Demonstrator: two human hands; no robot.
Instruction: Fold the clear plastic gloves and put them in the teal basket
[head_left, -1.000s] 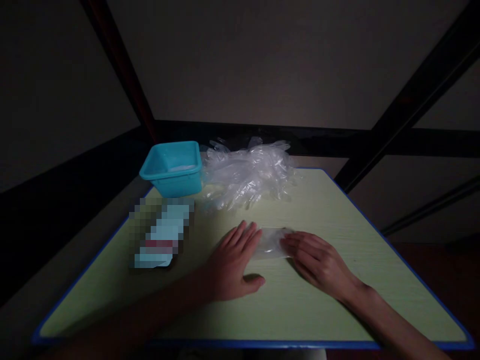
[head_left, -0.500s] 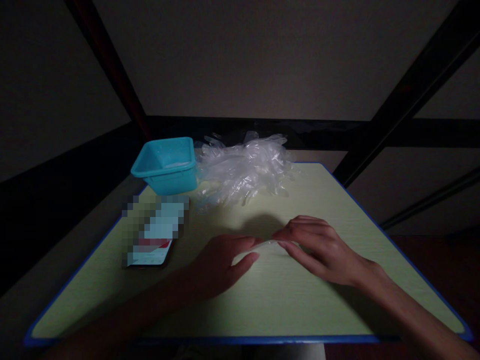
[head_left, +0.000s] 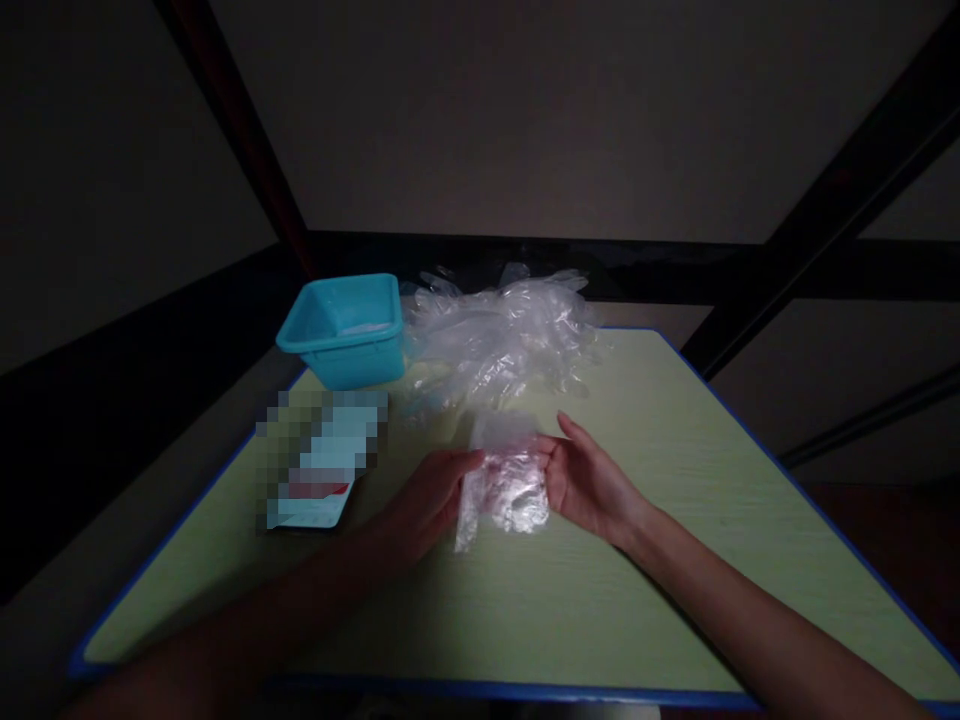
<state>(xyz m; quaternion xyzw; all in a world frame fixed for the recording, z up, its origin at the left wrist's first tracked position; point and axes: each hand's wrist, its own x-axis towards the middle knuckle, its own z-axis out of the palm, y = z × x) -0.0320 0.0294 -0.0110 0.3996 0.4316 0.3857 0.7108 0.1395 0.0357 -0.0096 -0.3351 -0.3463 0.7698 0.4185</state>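
Observation:
A clear plastic glove (head_left: pixel 516 492), folded and crinkled, is held above the near middle of the table. My left hand (head_left: pixel 435 490) pinches its left side, thumb on top, with a narrow strip hanging down by the fingers. At its right edge, my right hand (head_left: pixel 589 475) is turned palm up, thumb raised apart from the fingers. Those fingertips touch or lie behind the plastic; I cannot tell which. Beyond both hands lies a loose heap of clear plastic gloves (head_left: pixel 510 330).
A turquoise plastic basket (head_left: pixel 349 360) stands at the table's back left, with something pale inside. A phone (head_left: pixel 322 510), partly pixelated, lies left of my left hand. The pale green table (head_left: pixel 675 600) has a blue edge, and a wall rises behind it.
The glove has gone from a thin, edge-on strip to a folded piece facing me. My right hand has rolled palm up and its thumb has come away; my left hand still grips.

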